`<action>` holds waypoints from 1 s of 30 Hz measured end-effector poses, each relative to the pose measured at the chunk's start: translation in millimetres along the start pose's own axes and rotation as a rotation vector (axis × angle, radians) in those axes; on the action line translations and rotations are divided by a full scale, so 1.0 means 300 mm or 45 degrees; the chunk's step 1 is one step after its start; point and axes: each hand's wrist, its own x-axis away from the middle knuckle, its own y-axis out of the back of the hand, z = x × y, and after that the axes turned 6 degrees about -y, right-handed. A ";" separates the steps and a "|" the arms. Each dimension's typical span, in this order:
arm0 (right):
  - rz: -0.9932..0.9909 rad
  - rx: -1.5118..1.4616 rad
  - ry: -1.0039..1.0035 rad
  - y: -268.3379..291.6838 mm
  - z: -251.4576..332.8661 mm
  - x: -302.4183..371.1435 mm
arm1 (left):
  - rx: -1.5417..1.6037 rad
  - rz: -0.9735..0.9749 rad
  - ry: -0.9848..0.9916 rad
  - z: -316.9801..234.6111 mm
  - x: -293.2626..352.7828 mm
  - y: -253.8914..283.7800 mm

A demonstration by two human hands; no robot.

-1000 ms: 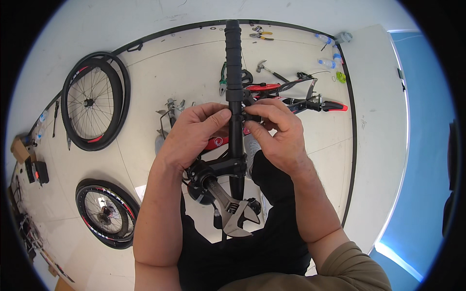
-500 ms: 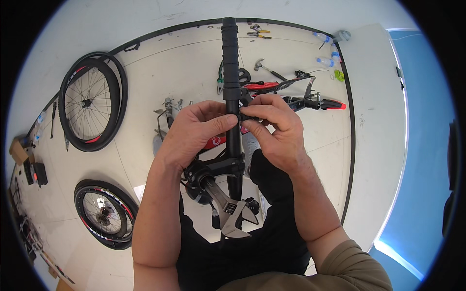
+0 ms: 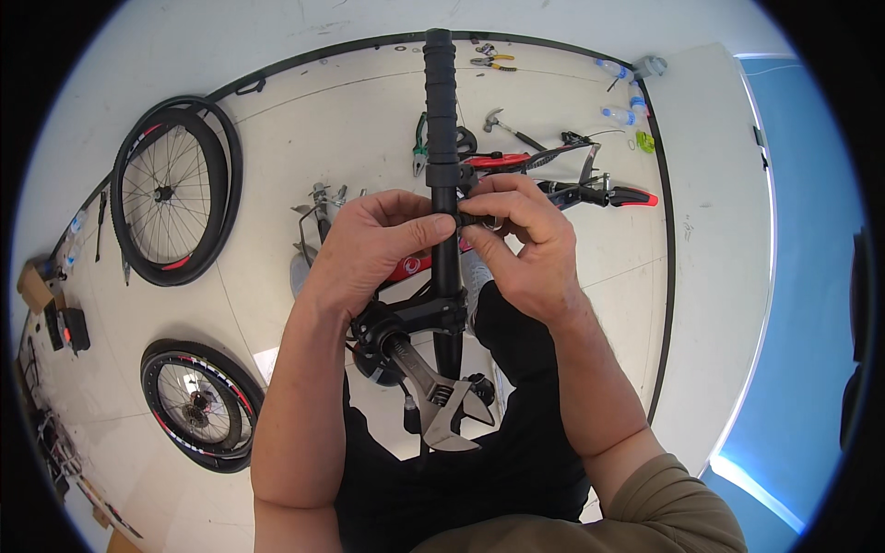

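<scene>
A black bicycle handlebar (image 3: 445, 263) runs up the middle of the view, with a ribbed black grip (image 3: 441, 111) on its far end. My left hand (image 3: 364, 244) is closed round the bar just below the grip, thumb pressed on top. On the bar's right side, my right hand (image 3: 535, 253) pinches a small dark part that I cannot make out, its fingers hiding most of it. Nearer to me, the stem (image 3: 415, 318) clamps the bar. A large adjustable wrench (image 3: 429, 387) rests at the stem, its jaws toward my lap, touched by neither hand.
Two groups of wheels and tyres, one farther (image 3: 164, 194) and one nearer (image 3: 198, 405), lie on the left. Beyond my hands are a hammer (image 3: 512, 127), green-handled pliers (image 3: 419, 146) and yellow-handled pliers (image 3: 493, 64). A red and black bicycle frame (image 3: 502, 161) lies right of the bar. Bottles (image 3: 618, 116) stand far right.
The handlebar has shifted very slightly to the right, and more of the green-handled pliers shows beside the grip. Both hands keep nearly the same hold.
</scene>
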 end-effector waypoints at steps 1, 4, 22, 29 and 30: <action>0.008 -0.006 -0.002 0.000 0.007 0.000 | -0.003 -0.004 -0.002 -0.004 0.003 -0.004; 0.017 0.113 0.062 -0.003 0.030 0.002 | -0.024 -0.006 0.005 -0.008 0.004 -0.001; -0.020 0.033 0.052 -0.006 0.008 -0.009 | 0.128 0.032 0.010 0.005 0.002 0.011; -0.001 0.046 0.053 -0.009 0.007 -0.006 | 0.076 -0.010 0.016 0.001 0.003 0.005; 0.003 0.081 0.047 -0.011 0.032 -0.007 | 0.068 -0.013 0.017 -0.001 0.003 0.005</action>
